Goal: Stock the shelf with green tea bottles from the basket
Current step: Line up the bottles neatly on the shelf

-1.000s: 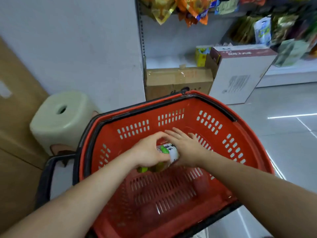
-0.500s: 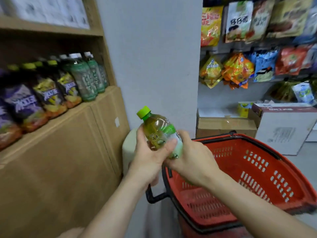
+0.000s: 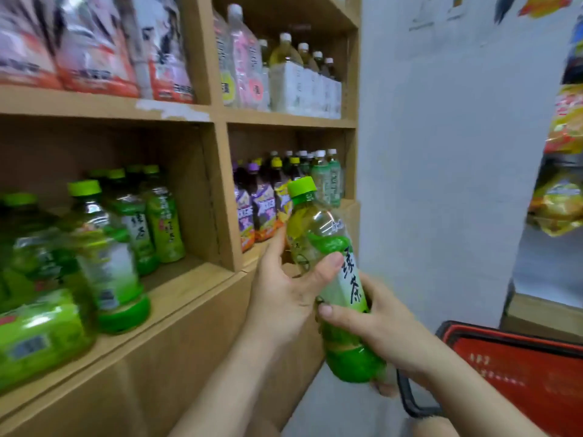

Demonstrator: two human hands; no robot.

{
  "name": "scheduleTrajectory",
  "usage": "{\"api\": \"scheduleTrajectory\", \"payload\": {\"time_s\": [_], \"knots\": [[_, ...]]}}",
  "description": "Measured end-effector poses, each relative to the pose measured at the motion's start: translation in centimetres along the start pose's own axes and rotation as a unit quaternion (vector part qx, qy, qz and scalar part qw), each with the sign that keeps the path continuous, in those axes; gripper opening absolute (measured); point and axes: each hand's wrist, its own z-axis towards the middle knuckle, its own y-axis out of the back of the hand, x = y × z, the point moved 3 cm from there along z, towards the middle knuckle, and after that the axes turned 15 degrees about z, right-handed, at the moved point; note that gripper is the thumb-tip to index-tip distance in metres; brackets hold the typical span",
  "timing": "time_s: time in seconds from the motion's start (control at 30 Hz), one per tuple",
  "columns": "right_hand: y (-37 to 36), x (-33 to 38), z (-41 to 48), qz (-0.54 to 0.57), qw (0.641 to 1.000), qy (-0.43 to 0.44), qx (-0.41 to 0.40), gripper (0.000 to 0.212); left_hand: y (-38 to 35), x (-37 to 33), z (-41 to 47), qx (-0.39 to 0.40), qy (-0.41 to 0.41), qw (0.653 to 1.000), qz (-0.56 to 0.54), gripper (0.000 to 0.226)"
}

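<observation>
Fingers (image 3: pixel 328 267) of left hand (image 3: pixel 284 298) and right hand (image 3: pixel 389 331) clasp glossy rounded bottle (image 3: pixel 320 227).

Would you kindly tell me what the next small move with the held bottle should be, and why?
Probably carry the green tea bottle left to the lower-left shelf compartment: matching green-capped bottles stand there with bare board in front, and the left hand and right hand both grip it.
</observation>
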Motion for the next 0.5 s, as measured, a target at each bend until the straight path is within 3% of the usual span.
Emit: {"api": "scheduleTrajectory", "payload": {"time_s": [0.17,0.3,0.4,0.5], "knots": [[-6.2,-0.6,3.2,0.007,0.998,0.05,0.023,0.032,7.4,-1.0,-1.0,-0.071,0.051,0.98,0.179,0.068],[-10.0,-2.3,5.9,0.01,0.996,0.031,0.078,0.028,11.8,-1.3,-2.5,-0.109,0.121,0.948,0.275,0.047],[-12.0,-3.1,8.0,0.022,0.994,0.029,0.101,0.028,15.2,-1.8,-3.5,-0.208,0.126,0.88,0.407,0.05],[-13.4,-2.9,10.8,0.05,0.992,0.042,0.112,0.037,18.6,-1.9,-3.9,-0.3,0.13,0.803,0.499,0.069]]}}
